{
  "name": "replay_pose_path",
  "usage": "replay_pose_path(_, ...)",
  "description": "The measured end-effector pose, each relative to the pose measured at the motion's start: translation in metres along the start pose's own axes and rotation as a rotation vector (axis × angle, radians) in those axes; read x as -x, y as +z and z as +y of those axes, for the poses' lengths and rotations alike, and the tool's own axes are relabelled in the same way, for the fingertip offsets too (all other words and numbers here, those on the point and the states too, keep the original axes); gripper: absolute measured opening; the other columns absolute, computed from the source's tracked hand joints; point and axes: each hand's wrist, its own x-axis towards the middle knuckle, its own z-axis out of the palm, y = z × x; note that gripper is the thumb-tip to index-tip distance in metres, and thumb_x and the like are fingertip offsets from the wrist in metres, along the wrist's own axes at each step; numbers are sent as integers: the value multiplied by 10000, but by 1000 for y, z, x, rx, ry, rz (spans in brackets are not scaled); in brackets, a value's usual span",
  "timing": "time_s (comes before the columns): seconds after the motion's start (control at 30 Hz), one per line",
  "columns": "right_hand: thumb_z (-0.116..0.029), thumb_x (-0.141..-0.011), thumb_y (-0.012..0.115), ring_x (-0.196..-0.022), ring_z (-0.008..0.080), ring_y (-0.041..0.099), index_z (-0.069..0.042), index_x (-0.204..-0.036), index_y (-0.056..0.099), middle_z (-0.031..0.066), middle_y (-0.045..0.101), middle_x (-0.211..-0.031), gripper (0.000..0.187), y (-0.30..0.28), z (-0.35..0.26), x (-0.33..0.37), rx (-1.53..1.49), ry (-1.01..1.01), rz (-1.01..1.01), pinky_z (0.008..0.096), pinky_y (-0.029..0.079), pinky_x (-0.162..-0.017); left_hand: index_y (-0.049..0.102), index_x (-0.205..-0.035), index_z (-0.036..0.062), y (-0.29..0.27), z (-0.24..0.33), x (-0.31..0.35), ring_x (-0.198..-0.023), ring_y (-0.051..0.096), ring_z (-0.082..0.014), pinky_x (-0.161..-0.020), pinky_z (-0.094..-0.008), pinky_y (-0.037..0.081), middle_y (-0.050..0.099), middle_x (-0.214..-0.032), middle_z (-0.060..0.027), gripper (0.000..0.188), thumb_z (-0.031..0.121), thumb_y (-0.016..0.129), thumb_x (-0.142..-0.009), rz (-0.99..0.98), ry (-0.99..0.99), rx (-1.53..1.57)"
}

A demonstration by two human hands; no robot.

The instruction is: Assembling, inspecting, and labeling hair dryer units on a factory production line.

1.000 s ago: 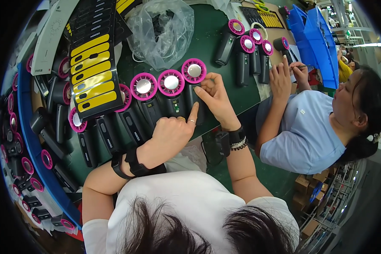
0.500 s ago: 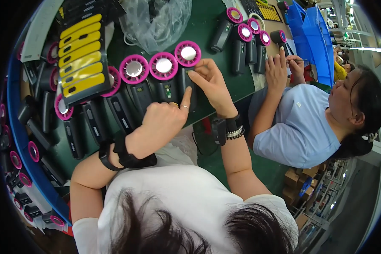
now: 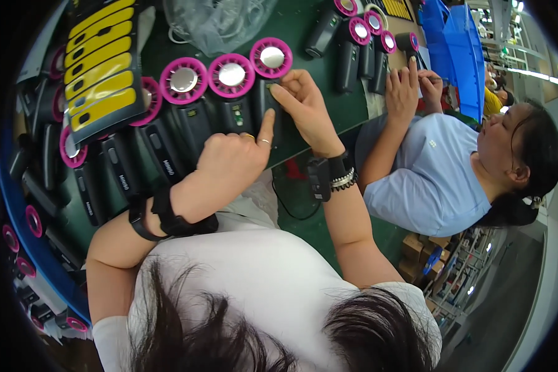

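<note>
A row of handheld fans with pink ring heads and dark handles lies on the green table. At its right end is the handheld fan [image 3: 271,57] that both hands touch. My right hand [image 3: 307,115] pinches the top of its handle between thumb and fingers, just below the ring. My left hand [image 3: 226,164] has its index finger laid on the lower handle and its other fingers curled; its thumb is hidden. Beside it, a second fan [image 3: 231,75] shows a small green circuit in its handle, and a third fan [image 3: 183,80] lies further left.
Dark pieces with yellow strips [image 3: 102,65] are stacked over the fans at left. A blue tray [image 3: 37,260] edges the left side. A clear plastic bag [image 3: 220,25] lies behind. At right, a co-worker [image 3: 440,170] sits near more fans [image 3: 349,65] and blue bins [image 3: 456,53].
The whole view has shifted, so the table and fans appear higher and slightly further left. Both my hands keep nearly the same place on the right-end fan.
</note>
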Motion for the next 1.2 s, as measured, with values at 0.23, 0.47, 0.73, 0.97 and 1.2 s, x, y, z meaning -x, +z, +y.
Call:
replay_pose_path(0.23,-45,-896,564,-898,90,549,-44,-1068,488,22,585,-973,189,1,-1,9,-256,46,70,219,451,-760,502,-1265,24,-18,-22,2,-429,515,-117,-419,-263,396,515,-523,3,518,267,639,-828,38,-18,351)
replay_pose_path(0.47,-29,-857,599,-744,60,524,-38,-992,564,15,563,-863,139,31,-14,34,157,-394,304,205,433,-639,468,-1240,-16,-40,-50,-7,-420,252,-30,-393,-200,181,360,-502,62,741,627,282,-923,-334,-328,2035)
replay_pose_path(0.73,-63,-730,715,-674,75,475,-17,-890,636,-1,521,-751,184,61,-55,48,662,-407,-67,214,379,-584,424,-1284,-4,-44,-47,-13,-442,240,-27,-422,-176,154,412,-576,35,882,726,155,-869,-274,-413,2052)
replay_pose_path(0.97,-123,-666,763,-634,108,478,-36,-846,636,17,516,-718,236,70,-57,42,653,-399,-86,245,396,-549,448,-1275,5,-41,-47,-14,-535,350,-21,-434,-174,196,495,-736,18,893,733,135,-863,-224,-462,1838)
replay_pose_path(1.2,-111,-674,746,-638,118,551,-38,-798,612,16,510,-669,197,79,-54,41,701,-424,-98,271,441,-559,490,-1229,12,-33,-45,-15,-576,379,-28,-445,-176,209,490,-739,22,841,704,158,-886,-165,-432,1756)
